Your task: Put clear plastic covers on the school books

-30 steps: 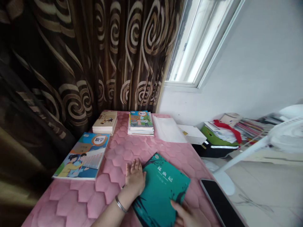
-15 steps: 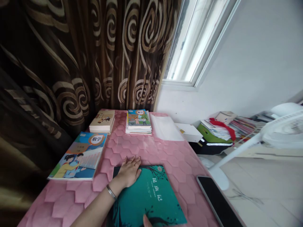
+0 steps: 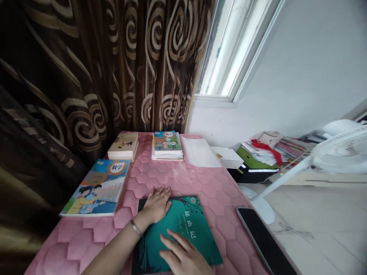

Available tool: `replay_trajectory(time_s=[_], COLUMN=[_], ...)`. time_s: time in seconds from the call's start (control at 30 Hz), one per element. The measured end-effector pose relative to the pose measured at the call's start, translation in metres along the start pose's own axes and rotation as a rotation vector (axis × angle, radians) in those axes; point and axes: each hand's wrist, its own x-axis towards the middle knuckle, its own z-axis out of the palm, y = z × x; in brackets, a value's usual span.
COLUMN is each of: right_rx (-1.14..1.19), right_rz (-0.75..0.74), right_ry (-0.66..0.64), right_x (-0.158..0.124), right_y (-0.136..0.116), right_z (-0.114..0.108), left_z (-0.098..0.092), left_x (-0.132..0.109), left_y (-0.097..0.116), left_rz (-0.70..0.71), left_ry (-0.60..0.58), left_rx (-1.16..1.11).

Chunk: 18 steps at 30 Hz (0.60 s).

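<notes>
A teal book [image 3: 183, 225] with a dark tree drawing lies flat on the pink quilted table cover [image 3: 200, 183] in front of me. My left hand [image 3: 156, 204] rests flat on the book's far left corner, fingers stretched out, a bracelet on the wrist. My right hand [image 3: 183, 256] lies palm down on the near part of the cover, fingers spread. Neither hand holds anything.
A colourful textbook [image 3: 96, 187] lies to the left. At the back stand two book stacks [image 3: 123, 146] [image 3: 167, 145] and a white sheet pile [image 3: 199, 152]. A dark tablet [image 3: 262, 238] lies at the right edge. A white fan [image 3: 335, 152] and clutter stand beyond the table.
The teal book has turned from slanted to square with the table. My right hand has come from its near edge onto the cover. My left hand stays on its far left corner.
</notes>
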Motion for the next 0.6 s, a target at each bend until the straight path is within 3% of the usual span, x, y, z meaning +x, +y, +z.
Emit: replay_trajectory(time_s=[0.1, 0.23, 0.37, 0.47, 0.6], right_rx=[-0.299, -0.269, -0.258, -0.272, -0.282], right_rz=[-0.076, 0.088, 0.056, 0.028, 0.03], right_ry=[-0.13, -0.183, -0.224, -0.221, -0.191], right_x=[0.026, 0.032, 0.026, 0.024, 0.024], right_y=[-0.007, -0.017, -0.016, -0.013, -0.012], right_z=[-0.003, 0.004, 0.007, 0.007, 0.009], left_z=[-0.006, -0.016, -0.021, -0.022, -0.019], left_x=[0.0, -0.006, -0.02, -0.031, -0.04], left_y=[-0.007, -0.034, -0.067, -0.082, -0.086], left_rz=[0.015, -0.066, -0.221, -0.216, -0.202], left_ry=[-0.003, 0.18, 0.37, 0.428, 0.461], left_rx=[-0.093, -0.217, -0.243, -0.292, -0.32])
